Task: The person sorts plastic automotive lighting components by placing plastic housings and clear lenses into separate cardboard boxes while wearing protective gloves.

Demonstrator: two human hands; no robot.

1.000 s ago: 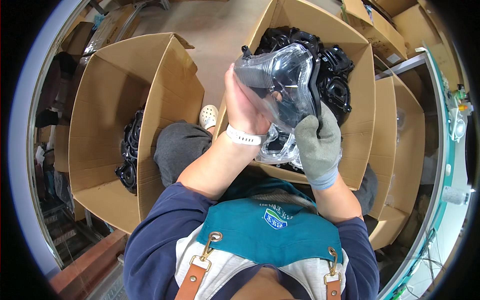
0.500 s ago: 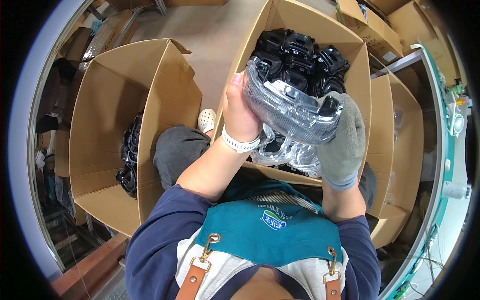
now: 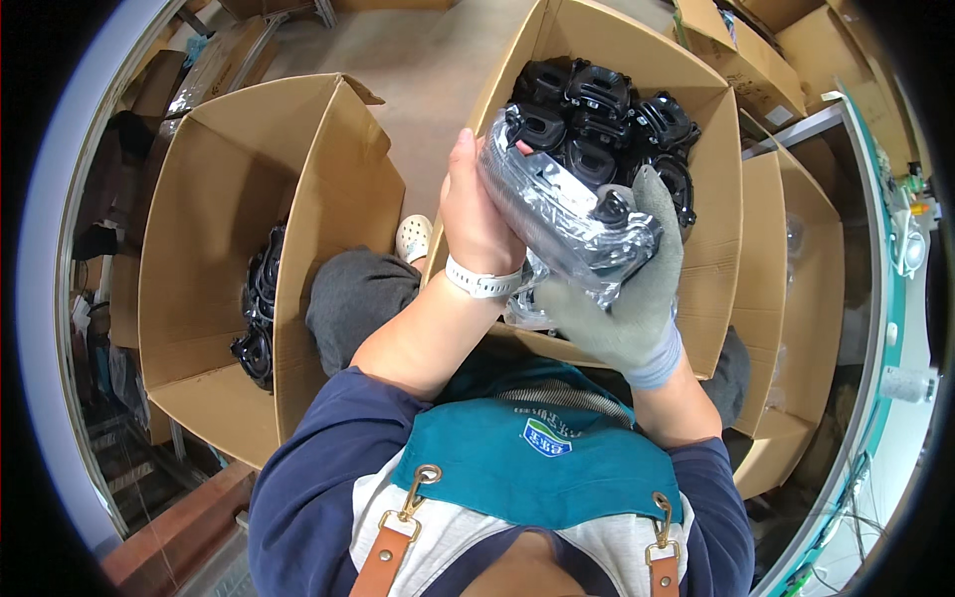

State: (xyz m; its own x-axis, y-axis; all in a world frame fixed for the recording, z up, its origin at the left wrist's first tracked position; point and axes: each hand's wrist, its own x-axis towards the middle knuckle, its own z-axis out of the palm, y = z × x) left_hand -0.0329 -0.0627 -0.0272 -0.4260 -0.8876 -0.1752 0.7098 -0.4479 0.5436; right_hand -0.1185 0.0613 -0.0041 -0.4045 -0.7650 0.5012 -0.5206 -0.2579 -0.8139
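A curved dark part wrapped in clear plastic (image 3: 567, 209) is held tilted over the near side of the middle carton (image 3: 711, 298). My left hand (image 3: 473, 204), bare with a white wristband, grips its left end, thumb pointing up. A grey knitted glove covers my right hand (image 3: 637, 298), which cups the lower right end, thumb along its right side and the other fingers beneath. Several black moulded parts (image 3: 602, 90) are piled in the carton beyond my hands. Below the held part, crumpled clear wrapping (image 3: 527, 308) is partly hidden by my hands.
At the left stands a tall open carton (image 3: 219, 149) with black parts (image 3: 261, 308) inside. Another open carton (image 3: 811, 259) stands to the right, beside a green-edged bench (image 3: 890, 328). More cartons (image 3: 741, 65) are at the back right. My knee (image 3: 358, 303) lies between the left and middle cartons.
The wrapped part has turned, its right end swinging down and toward me. My right hand has slid left, underneath that end, with its thumb now raised. My left hand has barely moved.
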